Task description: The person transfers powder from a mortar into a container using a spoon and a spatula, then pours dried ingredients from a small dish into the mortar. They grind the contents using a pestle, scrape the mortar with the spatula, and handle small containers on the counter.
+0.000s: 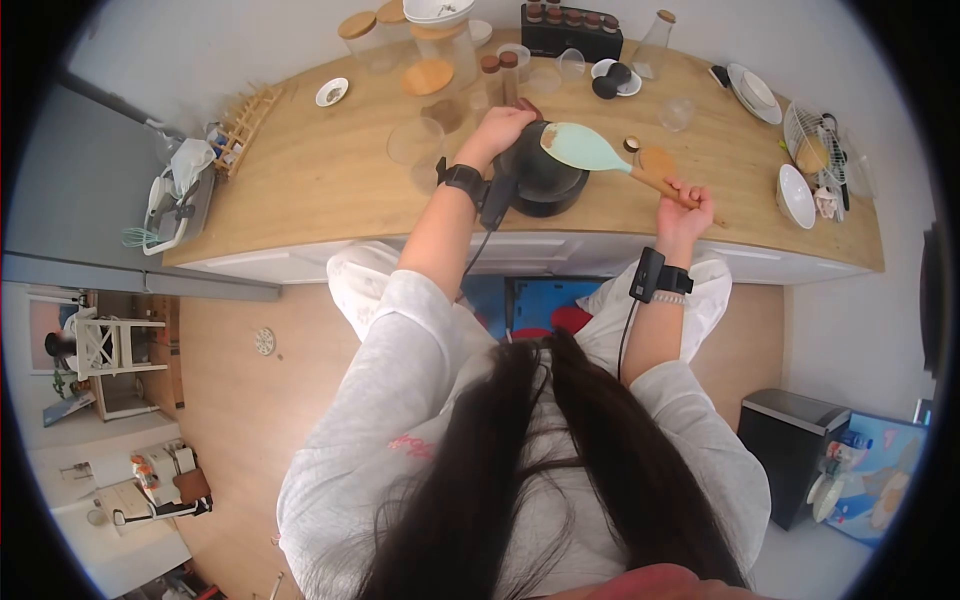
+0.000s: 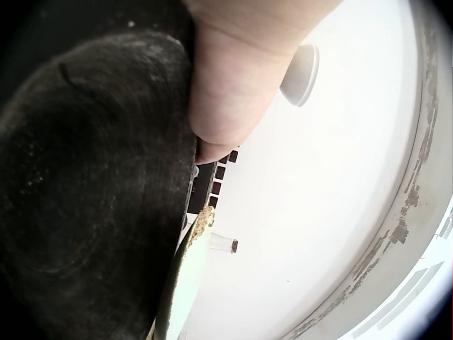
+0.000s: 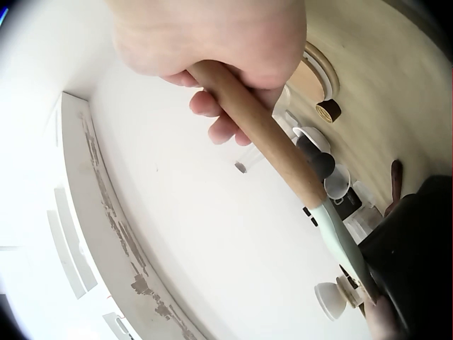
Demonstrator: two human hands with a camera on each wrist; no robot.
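Note:
My left hand [image 1: 500, 135] grips the rim of a black pot [image 1: 548, 190] near the counter's front edge. In the left wrist view, a finger overlaps the edge of the pot [image 2: 92, 184], whose dark surface shows faint rings. My right hand [image 1: 686, 208] holds a spatula by its wooden handle [image 3: 265, 138], fingers curled round it. The spatula's pale green head [image 1: 585, 147] lies over the pot's right side in the head view and hides part of the opening. Brown residue [image 2: 205, 221] coats the head's tip.
The wooden counter [image 1: 320, 160] carries glass jars [image 1: 365, 45], a black spice rack [image 1: 570, 38] and a small dish [image 1: 332, 92] behind the pot. A small lid [image 1: 631, 144] lies near the spatula. At right stand a white bowl [image 1: 796, 197] and a wire basket [image 1: 808, 128].

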